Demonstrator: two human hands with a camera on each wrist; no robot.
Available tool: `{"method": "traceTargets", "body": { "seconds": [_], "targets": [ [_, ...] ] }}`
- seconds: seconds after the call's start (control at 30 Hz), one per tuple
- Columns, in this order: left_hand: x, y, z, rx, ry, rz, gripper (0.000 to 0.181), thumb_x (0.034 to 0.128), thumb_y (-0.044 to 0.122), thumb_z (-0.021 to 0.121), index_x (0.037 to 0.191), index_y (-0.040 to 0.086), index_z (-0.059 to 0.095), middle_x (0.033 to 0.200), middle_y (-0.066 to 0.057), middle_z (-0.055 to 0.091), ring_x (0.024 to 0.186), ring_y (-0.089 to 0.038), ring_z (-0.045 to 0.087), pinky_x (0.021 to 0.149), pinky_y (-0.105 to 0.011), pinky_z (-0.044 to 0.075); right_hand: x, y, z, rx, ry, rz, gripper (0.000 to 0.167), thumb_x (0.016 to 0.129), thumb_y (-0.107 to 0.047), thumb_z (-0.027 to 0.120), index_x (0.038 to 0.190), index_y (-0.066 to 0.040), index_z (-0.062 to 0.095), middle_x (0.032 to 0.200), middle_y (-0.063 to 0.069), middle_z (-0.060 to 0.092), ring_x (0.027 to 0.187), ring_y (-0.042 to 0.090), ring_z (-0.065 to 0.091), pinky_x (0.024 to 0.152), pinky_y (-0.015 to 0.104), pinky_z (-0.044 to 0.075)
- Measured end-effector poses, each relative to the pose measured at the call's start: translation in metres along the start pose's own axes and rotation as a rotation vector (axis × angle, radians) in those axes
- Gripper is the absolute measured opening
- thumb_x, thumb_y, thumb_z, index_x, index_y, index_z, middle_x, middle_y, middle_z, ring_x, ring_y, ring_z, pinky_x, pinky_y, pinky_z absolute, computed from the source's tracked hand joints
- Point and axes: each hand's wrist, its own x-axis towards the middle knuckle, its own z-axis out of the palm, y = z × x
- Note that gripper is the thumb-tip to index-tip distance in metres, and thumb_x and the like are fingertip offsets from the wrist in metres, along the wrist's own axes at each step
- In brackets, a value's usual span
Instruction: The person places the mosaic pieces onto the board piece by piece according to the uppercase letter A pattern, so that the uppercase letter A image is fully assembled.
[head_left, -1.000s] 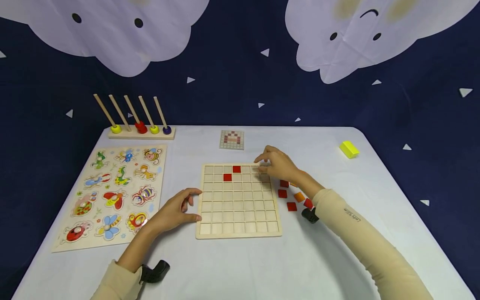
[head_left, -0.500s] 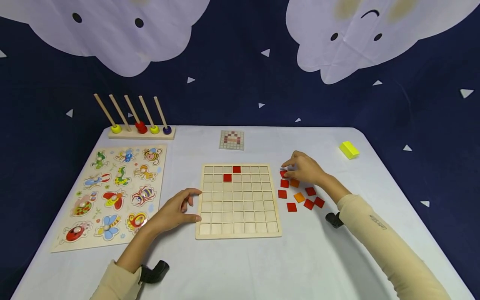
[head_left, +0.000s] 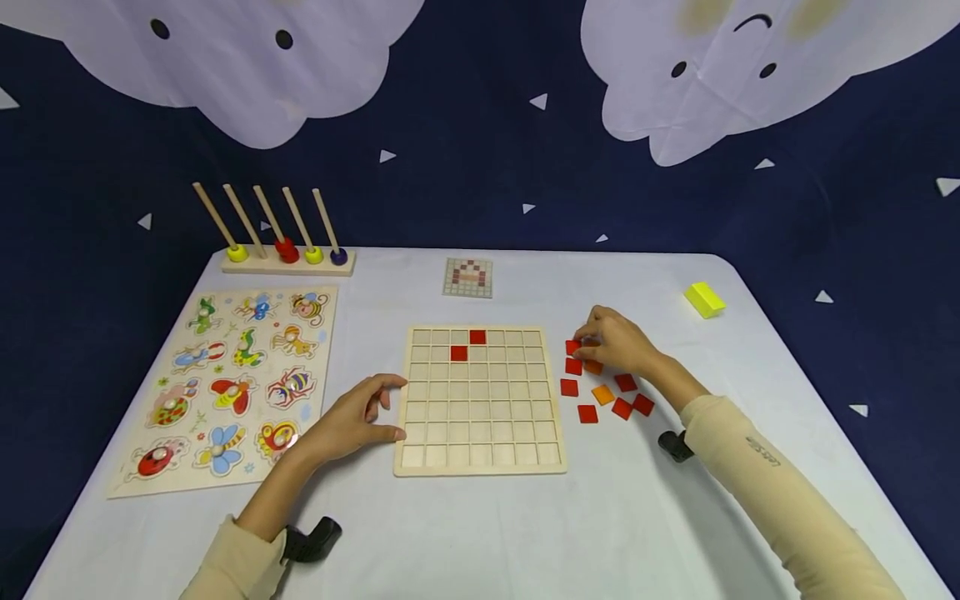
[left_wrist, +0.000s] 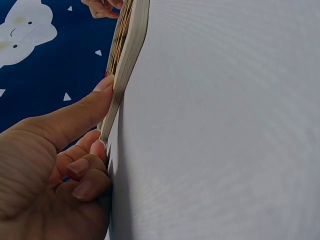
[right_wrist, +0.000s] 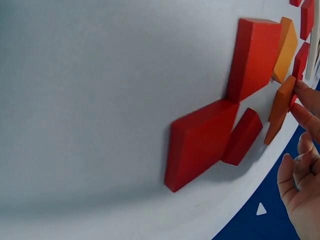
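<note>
The wooden grid board (head_left: 480,471) lies flat, with one red tile (head_left: 477,337) in its top row and another (head_left: 458,353) in the second row. My left hand (head_left: 356,421) touches the board's left edge with thumb and index finger; in the left wrist view the hand (left_wrist: 55,165) has its thumb against the board's side (left_wrist: 131,55). Right of the board, my right hand (head_left: 618,342) pinches a red tile (head_left: 572,346) at the top of the loose tiles. The right wrist view shows the hand's (right_wrist: 305,170) fingertips at that tile, partly hidden behind an orange one (right_wrist: 282,102).
Several loose red tiles (head_left: 588,414) and an orange tile (head_left: 602,395) lie beside the board. A small pattern card (head_left: 468,277) is behind it. An insect puzzle (head_left: 123,482) and a peg stand (head_left: 262,265) are left, a yellow block (head_left: 704,300) back right.
My right hand has moved right, from the board's upper right corner to the loose tiles, and its fingers have closed on a red tile. The left hand stays at the board's edge.
</note>
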Motion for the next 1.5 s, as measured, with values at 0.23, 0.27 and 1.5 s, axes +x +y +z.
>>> {"method": "traceTargets", "body": {
  "seconds": [0.23,0.27,1.5],
  "targets": [
    [0.000,0.000,0.001,0.007,0.005,0.005,0.068,0.0764,0.015,0.086,0.134,0.003,0.053,0.095,-0.007,0.048,0.074,-0.012,0.039,0.065,-0.025,0.034,-0.001,-0.003,0.001,-0.035,0.023,-0.044,0.030,0.083,-0.025,0.081,0.101,-0.002,0.076,0.089,0.005,0.052,0.084,0.019,0.048,0.074,0.034,0.044],
    [0.001,0.000,0.001,0.005,0.004,0.004,0.068,0.0764,0.015,0.086,0.134,0.003,0.052,0.096,-0.007,0.048,0.074,-0.012,0.039,0.065,-0.025,0.034,0.000,-0.005,0.000,-0.032,0.027,-0.045,0.030,0.083,-0.026,0.081,0.101,-0.002,0.076,0.090,0.005,0.052,0.084,0.019,0.048,0.073,0.034,0.044],
    [0.000,0.002,0.002,0.001,0.017,0.004,0.067,0.0759,0.014,0.086,0.134,0.004,0.053,0.096,-0.005,0.048,0.073,-0.012,0.040,0.065,-0.025,0.034,0.052,-0.122,0.027,0.018,-0.041,-0.278,0.029,0.084,-0.030,0.079,0.101,-0.007,0.077,0.090,-0.001,0.050,0.085,0.014,0.048,0.067,0.028,0.045]
  ]
}}
